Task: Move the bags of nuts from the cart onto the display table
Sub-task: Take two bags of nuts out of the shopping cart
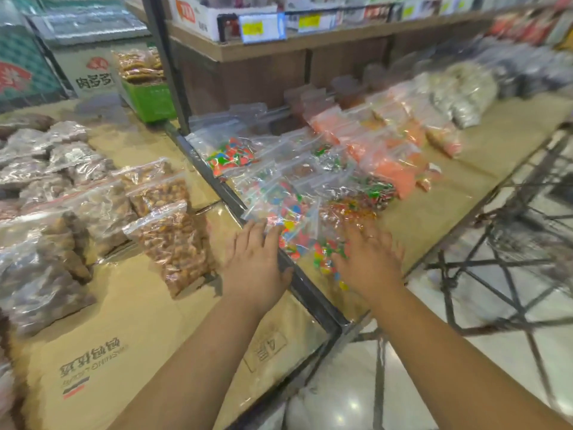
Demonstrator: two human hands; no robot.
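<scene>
Clear zip bags of brown nuts [173, 243] lie on the cardboard-covered display table [130, 330] at the left, one close to my left hand [254, 268]. That hand hovers flat, fingers straight, over the table's dark metal edge [310, 293]. My right hand [369, 262] is spread flat on bags of coloured candy [294, 221] on the neighbouring section. Neither hand holds anything. A wire cart [511, 243] stands at the right; what it holds is blurred.
More bags of dark nuts [46, 169] fill the far left. Orange snack bags [384, 150] and pale bags [465, 94] lie further along the right section. A green crate [152, 100] and a wooden shelf [279, 48] stand behind. A dark metal post [167, 63] rises between sections.
</scene>
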